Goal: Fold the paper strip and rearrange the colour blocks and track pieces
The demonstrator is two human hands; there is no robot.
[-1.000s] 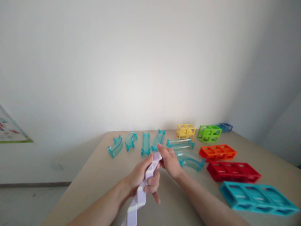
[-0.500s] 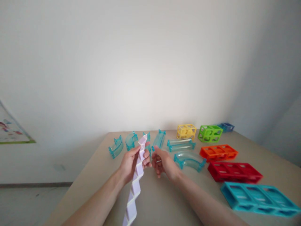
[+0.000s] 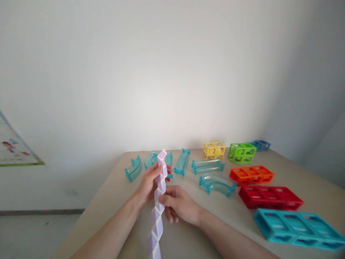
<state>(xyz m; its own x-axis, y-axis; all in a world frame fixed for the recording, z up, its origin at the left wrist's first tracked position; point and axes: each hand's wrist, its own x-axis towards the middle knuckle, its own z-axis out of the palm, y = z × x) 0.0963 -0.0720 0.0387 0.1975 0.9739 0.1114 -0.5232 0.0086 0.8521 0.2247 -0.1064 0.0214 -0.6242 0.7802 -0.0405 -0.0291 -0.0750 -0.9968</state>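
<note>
Lilac plastic with pale seams makes up the long zigzag strip [image 3: 157, 217] in the person's hands, held above the table [image 3: 302, 169]. It leans away from the person, the tip poking up past the grip, while the near end runs down out of my sight.

The left hand [image 3: 148, 181] holds it close to the tip, thumb pressed along one side and fingers wrapped round behind. Lower down, the right hand [image 3: 185, 207] lays its thumb on the strip's edge, the other fingers loosely curled; from where I stand I cannot tell whether they close on the far side.

Just beyond the left hand a clear teal straight channel [image 3: 169, 158] is partly hidden, with a curved channel [image 3: 149, 160] beside it. Another curved piece [image 3: 136, 172] lies farther left. To the right are a slanting straight piece [image 3: 182, 162], a crosswise channel [image 3: 207, 168] and, nearer the person, a wide bend [image 3: 217, 179].

Open frame blocks fill the right side: a yellow block [image 3: 214, 151] and a green block [image 3: 242, 153] near the white wall [image 3: 172, 72], then an orange frame [image 3: 252, 176], a red frame [image 3: 269, 199] and, closest, a turquoise frame [image 3: 296, 230]. Small blue pieces [image 3: 263, 145] sit at the far right corner.
</note>
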